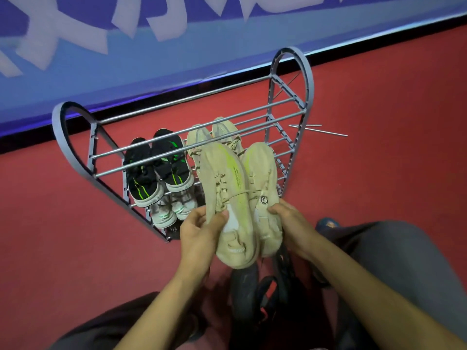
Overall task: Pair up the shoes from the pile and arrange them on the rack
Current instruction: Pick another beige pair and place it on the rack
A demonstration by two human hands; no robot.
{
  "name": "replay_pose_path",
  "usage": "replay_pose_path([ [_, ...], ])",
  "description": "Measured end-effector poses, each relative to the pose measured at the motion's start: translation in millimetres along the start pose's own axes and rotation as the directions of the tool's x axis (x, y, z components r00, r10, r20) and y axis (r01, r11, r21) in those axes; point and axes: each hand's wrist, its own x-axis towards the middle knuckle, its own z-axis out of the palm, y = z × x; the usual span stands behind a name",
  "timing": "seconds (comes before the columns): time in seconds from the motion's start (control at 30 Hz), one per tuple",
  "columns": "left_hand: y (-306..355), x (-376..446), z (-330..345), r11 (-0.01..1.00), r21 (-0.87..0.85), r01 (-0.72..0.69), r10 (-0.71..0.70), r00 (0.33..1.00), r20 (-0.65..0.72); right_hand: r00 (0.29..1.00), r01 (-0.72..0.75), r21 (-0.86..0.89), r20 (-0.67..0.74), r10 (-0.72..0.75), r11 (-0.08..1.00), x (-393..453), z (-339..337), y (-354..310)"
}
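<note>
Holding the beige knit pair [240, 198] side by side just before the rack [290, 102], left hand [202, 231] and right hand [290, 223] curl round the collars, where these soft, light-looking uppers seem firmest.

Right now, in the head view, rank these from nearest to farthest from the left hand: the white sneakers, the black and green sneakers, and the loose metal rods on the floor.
From the left hand:
1. White sneakers, low on the rack, just beyond the hand.
2. Black and green sneakers, a shelf higher, farther back.
3. Loose metal rods, on the red floor past the rack's right end.
</note>
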Motion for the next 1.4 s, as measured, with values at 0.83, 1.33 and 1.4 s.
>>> replay_pose_path([
  [0.83, 19.0, 0.8, 34.6, 0.999, 0.033, 0.003, -0.008, 0.990, 0.142, 0.990, -0.096, -0.350, -0.135, 0.051, 0.932, 5.6, -77.6, -59.9],
  [1.33, -28.5, -55.8, 80.0, 0.943, -0.144, 0.301, -0.276, 0.946, 0.171, 0.972, -0.222, 0.214, 0.128, 0.198, 0.951, -36.8, -69.7, -9.3],
  [1.4, -25.0, -59.3, 80.7, 0.906, -0.107, 0.410, -0.347, 0.863, 0.367, 0.963, -0.237, 0.247, 0.190, 0.192, 0.940, -44.1, -66.5, -13.1],
])
